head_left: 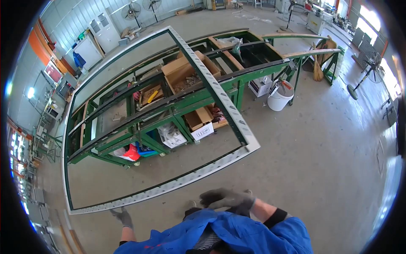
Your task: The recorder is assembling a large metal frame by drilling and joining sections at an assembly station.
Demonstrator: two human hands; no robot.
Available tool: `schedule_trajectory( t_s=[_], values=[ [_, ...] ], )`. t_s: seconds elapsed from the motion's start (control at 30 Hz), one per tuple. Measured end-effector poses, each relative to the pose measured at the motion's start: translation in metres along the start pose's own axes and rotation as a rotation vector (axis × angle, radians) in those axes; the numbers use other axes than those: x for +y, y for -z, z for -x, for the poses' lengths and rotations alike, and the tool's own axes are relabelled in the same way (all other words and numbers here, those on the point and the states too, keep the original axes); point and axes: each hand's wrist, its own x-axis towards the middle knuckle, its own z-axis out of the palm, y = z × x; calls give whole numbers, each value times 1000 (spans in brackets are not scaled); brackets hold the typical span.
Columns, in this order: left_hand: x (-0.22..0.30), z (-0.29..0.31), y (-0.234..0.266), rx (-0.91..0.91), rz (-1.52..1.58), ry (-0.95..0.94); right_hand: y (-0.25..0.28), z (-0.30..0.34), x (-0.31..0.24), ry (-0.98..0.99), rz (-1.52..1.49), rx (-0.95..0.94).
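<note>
A large rectangular window frame point(186, 181), pale-faced with a dark inner edge, lies across a green workbench point(203, 86). Its near side and right corner overhang the bench toward me. My left hand point(123, 217), in a grey glove, is at the frame's near edge, close to the left corner. Its fingers are apart and their tips seem to touch the edge from below. In front of my body, apart from the frame, my right hand point(226, 198), also gloved, has its fingers stretched out and holds nothing.
The bench carries an open cardboard box point(179, 70) and a yellow-handled tool point(152, 96). Boxes and bags fill its lower shelf. A white bucket point(280, 98) stands by its right part, with a broom point(317, 70) farther right. A standing fan point(369, 67) is at the far right.
</note>
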Motion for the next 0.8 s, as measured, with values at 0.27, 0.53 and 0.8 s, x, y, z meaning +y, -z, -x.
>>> schedule_trajectory(
  t_s=[0.27, 0.53, 0.8],
  values=[
    [261, 296, -34, -594, 1214, 759, 228, 131, -170, 324, 67, 468],
    [442, 373, -42, -606, 1426, 799, 446, 44, -231, 351, 560, 860],
    [486, 388, -55, -245, 1412, 885, 727, -59, -292, 306, 921, 996]
  ],
)
